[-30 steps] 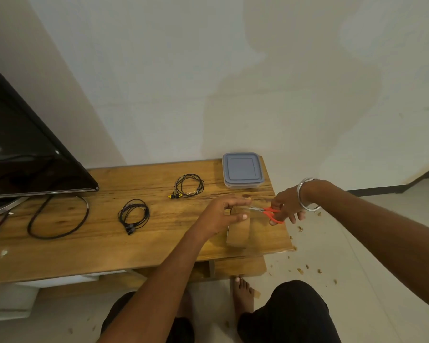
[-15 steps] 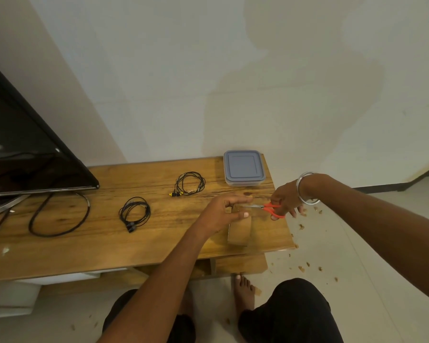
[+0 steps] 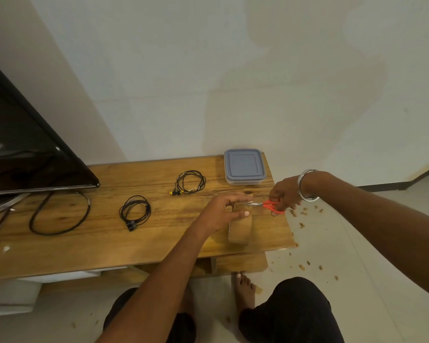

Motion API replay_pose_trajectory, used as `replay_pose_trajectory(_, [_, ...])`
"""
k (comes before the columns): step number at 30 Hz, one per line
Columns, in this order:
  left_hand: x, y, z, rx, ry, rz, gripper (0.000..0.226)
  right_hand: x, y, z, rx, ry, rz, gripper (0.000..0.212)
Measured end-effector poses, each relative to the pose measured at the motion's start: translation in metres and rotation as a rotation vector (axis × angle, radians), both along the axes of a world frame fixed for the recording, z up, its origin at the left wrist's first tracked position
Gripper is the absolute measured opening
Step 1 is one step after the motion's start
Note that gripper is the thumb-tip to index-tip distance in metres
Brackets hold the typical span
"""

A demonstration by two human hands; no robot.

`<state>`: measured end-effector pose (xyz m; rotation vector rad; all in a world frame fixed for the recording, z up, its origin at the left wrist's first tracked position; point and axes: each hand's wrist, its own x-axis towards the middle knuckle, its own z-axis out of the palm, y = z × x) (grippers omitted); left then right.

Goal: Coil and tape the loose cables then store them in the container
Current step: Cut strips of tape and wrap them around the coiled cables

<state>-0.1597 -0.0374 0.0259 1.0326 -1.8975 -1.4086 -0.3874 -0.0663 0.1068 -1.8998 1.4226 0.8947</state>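
Note:
A brown tape roll [image 3: 240,230] stands on edge near the front right of the wooden table [image 3: 109,246]. My left hand [image 3: 223,211] pinches a strip of tape pulled up from it. My right hand [image 3: 284,195] grips red-handled scissors [image 3: 268,206] whose blades meet the strip at my left fingertips. A black coiled cable [image 3: 135,211] lies mid-table, and a thinner coiled cable with yellow ends [image 3: 190,181] lies behind it. The grey lidded container [image 3: 244,166] sits shut at the back right corner.
A black TV screen [image 3: 22,149] stands at the left with its thick black lead [image 3: 60,214] looping over the table. Brown scraps litter the floor [image 3: 307,219] to the right of the table. My bare foot [image 3: 243,290] is below the table edge.
Both hands have shifted slightly up and away with the tape strip and scissors; the scissors stay at the strip. The cables and container have not moved.

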Motion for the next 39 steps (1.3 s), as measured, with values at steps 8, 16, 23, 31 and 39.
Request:
replay_pose_trajectory(8, [0.001, 0.001, 0.001, 0.023, -0.003, -0.001, 0.045, 0.008, -0.002, -0.006, -0.005, -0.083, -0.02, 0.04])
replay_pose_trajectory(16, [-0.001, 0.001, 0.0, 0.032, 0.0, 0.011, 0.046, 0.002, -0.004, -0.014, -0.136, -0.156, 0.036, 0.029])
replay_pose_trajectory(23, [-0.002, 0.001, 0.002, 0.07, 0.032, 0.022, 0.051, 0.005, -0.001, -0.017, -0.167, -0.249, 0.047, 0.019])
replay_pose_trajectory(31, [-0.002, 0.007, 0.008, 0.172, 0.113, 0.057, 0.057, -0.037, 0.019, -0.033, -0.266, -0.216, -0.111, 0.023])
replay_pose_trajectory(39, [-0.002, 0.008, 0.011, 0.2, 0.106, 0.071, 0.062, -0.022, 0.036, -0.073, -0.384, 0.017, -0.36, 0.041])
